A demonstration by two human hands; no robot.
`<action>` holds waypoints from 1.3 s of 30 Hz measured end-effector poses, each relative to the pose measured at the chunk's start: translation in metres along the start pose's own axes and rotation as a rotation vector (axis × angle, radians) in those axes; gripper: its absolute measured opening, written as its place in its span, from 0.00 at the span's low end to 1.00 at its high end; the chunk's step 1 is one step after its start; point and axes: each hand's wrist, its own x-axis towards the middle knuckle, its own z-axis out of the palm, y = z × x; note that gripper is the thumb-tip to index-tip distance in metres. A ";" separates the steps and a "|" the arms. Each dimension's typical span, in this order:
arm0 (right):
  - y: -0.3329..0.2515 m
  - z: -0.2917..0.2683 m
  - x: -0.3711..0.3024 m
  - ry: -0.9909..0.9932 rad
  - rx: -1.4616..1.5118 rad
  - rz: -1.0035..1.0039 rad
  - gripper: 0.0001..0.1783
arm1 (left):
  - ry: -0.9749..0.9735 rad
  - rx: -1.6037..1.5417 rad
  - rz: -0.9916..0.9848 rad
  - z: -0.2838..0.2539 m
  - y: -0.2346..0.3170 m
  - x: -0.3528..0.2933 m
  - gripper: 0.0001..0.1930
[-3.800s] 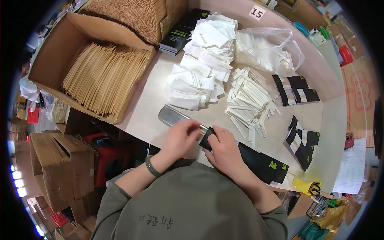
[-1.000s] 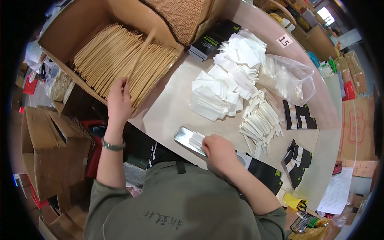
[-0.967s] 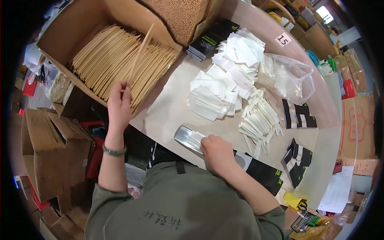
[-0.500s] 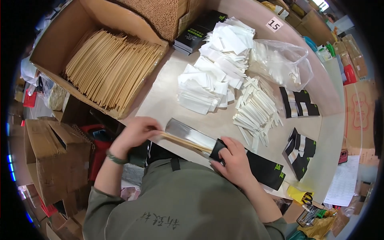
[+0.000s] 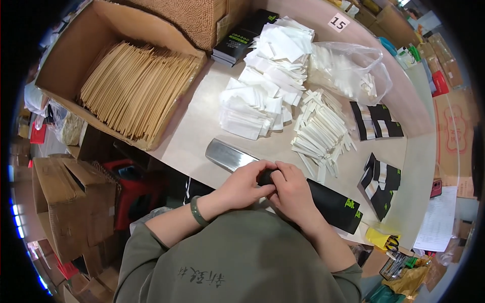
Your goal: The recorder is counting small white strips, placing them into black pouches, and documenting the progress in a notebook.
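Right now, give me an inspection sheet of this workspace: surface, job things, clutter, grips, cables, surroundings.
Surface: pale table, bearing piles of white packets and white strips.
Job things: black sleeve, mostly hidden; metal trough, showing left of it; flat black covers farther right.
Clutter: clear plastic bag; banded black bundles at right.
Grips: left hand and right hand together, fingers closed around the black sleeve.
Cables: nothing seen for certain.
Surroundings: cardboard box of wooden sticks at left; cartons below it.

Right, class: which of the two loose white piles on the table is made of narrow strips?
The right-hand pile, in front of the clear plastic bag: its pieces are long and thin, while those in the left-hand pile are wide and flat.
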 end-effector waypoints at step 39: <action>0.001 -0.017 -0.022 -0.118 0.046 0.690 0.11 | -0.145 0.773 0.158 -0.056 -0.016 -0.033 0.28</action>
